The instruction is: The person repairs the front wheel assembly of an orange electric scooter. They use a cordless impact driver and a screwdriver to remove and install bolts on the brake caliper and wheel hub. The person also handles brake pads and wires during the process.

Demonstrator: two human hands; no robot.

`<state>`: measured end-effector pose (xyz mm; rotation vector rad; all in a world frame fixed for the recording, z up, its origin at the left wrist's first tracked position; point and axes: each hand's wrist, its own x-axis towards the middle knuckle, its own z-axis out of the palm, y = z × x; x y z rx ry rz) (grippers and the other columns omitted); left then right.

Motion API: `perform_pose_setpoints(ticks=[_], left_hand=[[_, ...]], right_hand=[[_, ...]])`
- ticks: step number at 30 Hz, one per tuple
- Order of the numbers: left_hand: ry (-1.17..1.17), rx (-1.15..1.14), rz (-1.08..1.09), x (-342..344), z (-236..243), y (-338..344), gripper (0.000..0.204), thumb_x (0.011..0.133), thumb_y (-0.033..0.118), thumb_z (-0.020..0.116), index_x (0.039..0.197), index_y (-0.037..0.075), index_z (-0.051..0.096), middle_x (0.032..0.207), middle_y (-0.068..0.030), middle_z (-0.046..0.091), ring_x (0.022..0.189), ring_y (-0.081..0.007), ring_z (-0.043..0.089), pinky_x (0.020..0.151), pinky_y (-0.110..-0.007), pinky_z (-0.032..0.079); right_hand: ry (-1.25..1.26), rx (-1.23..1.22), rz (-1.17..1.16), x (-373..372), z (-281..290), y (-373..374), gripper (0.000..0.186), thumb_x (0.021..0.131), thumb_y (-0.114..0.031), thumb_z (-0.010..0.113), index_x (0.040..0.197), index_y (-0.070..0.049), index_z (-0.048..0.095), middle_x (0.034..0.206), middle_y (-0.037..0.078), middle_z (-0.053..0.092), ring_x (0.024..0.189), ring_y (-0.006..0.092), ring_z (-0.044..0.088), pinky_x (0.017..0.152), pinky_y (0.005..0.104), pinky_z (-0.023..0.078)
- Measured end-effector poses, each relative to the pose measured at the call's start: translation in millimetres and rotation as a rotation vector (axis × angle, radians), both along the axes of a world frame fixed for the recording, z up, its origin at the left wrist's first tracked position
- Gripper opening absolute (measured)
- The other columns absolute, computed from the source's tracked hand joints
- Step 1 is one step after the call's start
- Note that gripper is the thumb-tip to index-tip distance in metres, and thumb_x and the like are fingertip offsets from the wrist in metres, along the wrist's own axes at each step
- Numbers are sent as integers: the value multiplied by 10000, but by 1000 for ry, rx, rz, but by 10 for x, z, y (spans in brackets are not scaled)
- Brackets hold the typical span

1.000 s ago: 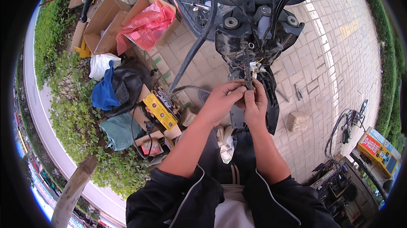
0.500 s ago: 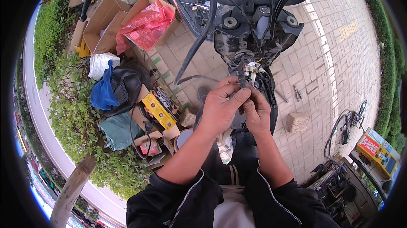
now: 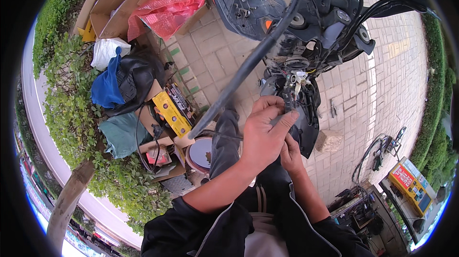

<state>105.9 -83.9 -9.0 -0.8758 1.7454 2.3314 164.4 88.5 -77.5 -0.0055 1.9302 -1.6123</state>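
My left hand (image 3: 265, 133) is closed, thumb and fingers pinching a dark wiring bundle (image 3: 289, 100) that runs toward the stripped front of a motorbike (image 3: 299, 61). Just below its thumb, my right hand (image 3: 290, 154) has its fingers bent together. What they grip, if anything, is hidden behind the left hand. Beyond my fingertips, white connectors (image 3: 300, 80) and thin coloured wires hang from the bike's steering column. A thick black handlebar tube (image 3: 253, 61) slants across the view, left of the bike's front.
Left of me are open cardboard boxes (image 3: 117, 4), pink bubble wrap (image 3: 167, 11), a yellow battery box (image 3: 171, 113), bags and a round tub (image 3: 201, 154). On the paving to the right lie a stone block (image 3: 330, 141), pliers (image 3: 333, 108) and cables (image 3: 377, 154) near a yellow device (image 3: 411, 185).
The bike's front and handlebar have shifted right and turned in view. Both hands are slightly lower and further right. The pale wrapped piece below my left wrist no longer shows.
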Motion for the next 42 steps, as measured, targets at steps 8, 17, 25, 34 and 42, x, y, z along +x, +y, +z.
perform_pose_setpoints(ticks=[8,17,25,34,42], left_hand=[[64,89,-51,-213,-210,54,242,822,192,713,826,-46,671,976,-114,607,968,-262,535,839,-343,433],[157,147,-483,-184,-260,-332,480,875,257,688,1214,-60,567,1255,-212,563,1179,-300,553,984,-345,424],[65,314,-251,-606,-746,-2129,341,984,234,491,1060,-75,614,1038,-185,664,953,-230,645,848,-363,508],[-21,530,-520,-2114,-1980,-1017,324,958,211,485,1129,-25,627,1102,-80,658,1042,-174,596,988,-312,418],[-58,475,-453,-2207,-1341,-774,342,969,269,437,1122,23,617,1103,-58,620,1019,-155,569,930,-314,433]], right_hand=[[-32,-33,-287,39,273,-46,352,984,-283,500,1152,24,527,969,54,593,879,118,548,781,261,455],[124,86,-604,-274,363,-414,287,1019,-276,447,1009,6,499,679,49,511,556,103,440,543,271,406],[209,-83,-559,-247,471,-357,268,1015,-233,431,998,32,467,683,70,486,573,128,435,547,294,397],[216,29,-611,-418,377,-499,223,1012,-189,436,1021,29,484,675,47,503,588,100,437,552,246,374],[120,-47,-713,-497,263,-577,230,1029,-235,410,1032,-13,469,657,45,462,578,127,418,596,313,412]])
